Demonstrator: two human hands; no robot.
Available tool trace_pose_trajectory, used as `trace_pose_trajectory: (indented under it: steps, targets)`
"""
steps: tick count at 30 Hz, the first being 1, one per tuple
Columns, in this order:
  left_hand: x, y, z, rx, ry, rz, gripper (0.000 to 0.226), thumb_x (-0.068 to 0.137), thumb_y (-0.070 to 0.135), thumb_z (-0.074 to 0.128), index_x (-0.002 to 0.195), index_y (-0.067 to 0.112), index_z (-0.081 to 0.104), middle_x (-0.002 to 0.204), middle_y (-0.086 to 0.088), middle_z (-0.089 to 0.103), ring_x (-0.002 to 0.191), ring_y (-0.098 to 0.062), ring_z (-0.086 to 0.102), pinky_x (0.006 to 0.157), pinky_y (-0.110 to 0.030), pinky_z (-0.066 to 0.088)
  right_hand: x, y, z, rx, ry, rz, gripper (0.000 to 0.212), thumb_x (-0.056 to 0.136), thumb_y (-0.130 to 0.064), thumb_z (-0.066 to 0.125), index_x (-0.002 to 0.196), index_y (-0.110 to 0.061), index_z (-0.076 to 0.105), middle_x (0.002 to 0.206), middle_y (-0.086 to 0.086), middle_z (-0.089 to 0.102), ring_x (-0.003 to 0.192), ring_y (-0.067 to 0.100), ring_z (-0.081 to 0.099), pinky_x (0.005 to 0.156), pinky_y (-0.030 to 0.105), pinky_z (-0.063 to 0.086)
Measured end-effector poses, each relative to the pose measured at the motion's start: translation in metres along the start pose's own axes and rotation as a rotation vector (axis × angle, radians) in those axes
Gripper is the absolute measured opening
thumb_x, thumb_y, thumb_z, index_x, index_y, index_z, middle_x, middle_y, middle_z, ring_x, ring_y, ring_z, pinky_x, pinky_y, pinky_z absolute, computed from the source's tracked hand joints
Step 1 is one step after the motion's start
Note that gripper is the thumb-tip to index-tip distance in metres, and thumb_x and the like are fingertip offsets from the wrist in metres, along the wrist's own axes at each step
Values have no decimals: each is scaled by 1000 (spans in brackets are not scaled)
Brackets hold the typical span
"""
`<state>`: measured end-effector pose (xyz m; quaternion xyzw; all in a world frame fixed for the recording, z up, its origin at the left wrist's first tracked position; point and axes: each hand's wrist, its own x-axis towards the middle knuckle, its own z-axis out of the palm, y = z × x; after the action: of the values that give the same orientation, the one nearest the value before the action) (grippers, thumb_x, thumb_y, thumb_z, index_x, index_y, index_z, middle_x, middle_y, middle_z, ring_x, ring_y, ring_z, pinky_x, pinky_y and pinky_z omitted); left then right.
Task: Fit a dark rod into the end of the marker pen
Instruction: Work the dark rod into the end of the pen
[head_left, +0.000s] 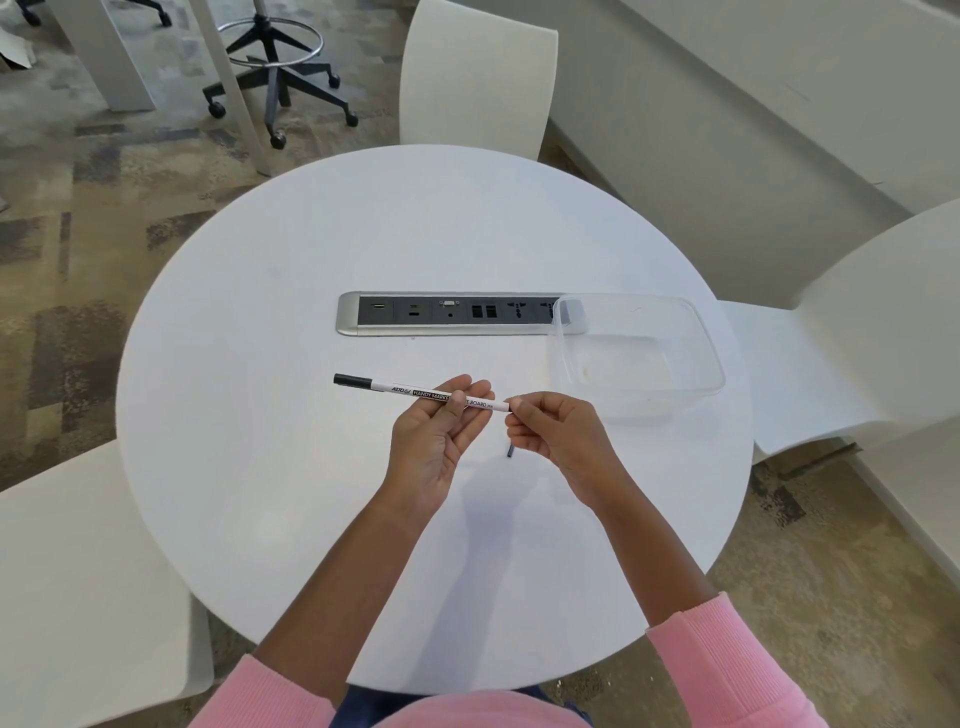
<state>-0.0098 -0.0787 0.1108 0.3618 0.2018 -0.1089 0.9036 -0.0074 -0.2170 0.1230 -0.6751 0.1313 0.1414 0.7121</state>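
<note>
My left hand (434, 441) holds a white marker pen (410, 391) by its barrel above the round white table (270, 415). The pen lies almost level, with its black cap at the left end. My right hand (550, 431) pinches at the pen's right end with thumb and forefinger. A short dark rod (510, 450) pokes out just below the right hand's fingers, near the table top; whether the hand holds it or it lies on the table is unclear.
A clear plastic container (639, 353) stands on the table to the right, partly over a silver power and socket strip (452, 313). White chairs surround the table; a black stool base stands on the carpet beyond.
</note>
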Motion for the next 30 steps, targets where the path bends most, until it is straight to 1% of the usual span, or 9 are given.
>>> trace_pose_trajectory:
  steps: [2,5,9,12,19,23,25,28,30]
  targets:
    - [0,1,0,-9,14,10,15,92,1,46,89,4,61,76,-5,74,85,-19,68,76,-24,58,0,-1,1,-6,-7,-53,9,87,-2,56,85,-2,64,69,8,61,52,2,61,59,12,54]
    - [1,2,0,-17,15,17,15,92,1,45,89,3,60,72,-4,74,77,-16,71,74,-24,58,0,-1,2,-41,2,-116,16,83,4,58,80,-9,66,70,7,62,56,2,62,61,11,54]
    - [1,2,-1,3,18,14,14,92,2,46,89,4,60,72,-3,75,72,-13,72,72,-22,58,1,1,1,-58,4,-72,11,85,-4,60,82,-13,65,72,6,64,59,6,63,63,14,56]
    - [2,0,-3,24,27,12,14,92,3,47,88,4,60,71,-3,75,72,-13,72,70,-22,58,2,2,2,-99,-9,-14,12,88,-13,57,81,-9,65,68,5,63,53,4,61,60,15,54]
    - [5,1,-6,71,102,77,10,91,4,50,85,5,58,64,-1,74,66,-14,72,65,-21,59,2,1,5,-134,-54,-64,16,85,-2,58,73,-9,66,63,7,62,48,3,59,54,13,53]
    - [5,4,-5,70,143,86,10,90,4,52,83,4,59,61,-1,73,62,-14,71,61,-20,58,4,0,6,-222,-68,-144,10,84,0,60,77,-4,66,61,5,61,47,2,58,52,13,52]
    - [4,4,-4,66,160,80,10,90,3,52,82,4,58,59,-1,72,60,-13,71,60,-21,58,4,1,6,-271,-63,-170,8,83,-1,61,78,-3,66,61,4,61,47,2,58,55,18,54]
    - [3,3,-3,43,187,71,10,89,2,53,81,2,59,58,-2,72,58,-14,70,56,-20,58,4,4,4,-355,-42,-192,11,82,-3,62,75,-10,67,61,0,62,49,3,58,65,41,53]
    - [3,2,-3,29,204,62,9,88,1,53,81,1,59,57,-3,72,57,-14,70,55,-20,58,4,6,4,-398,-25,-223,13,82,-4,63,74,-14,67,60,-3,61,51,2,56,65,37,51]
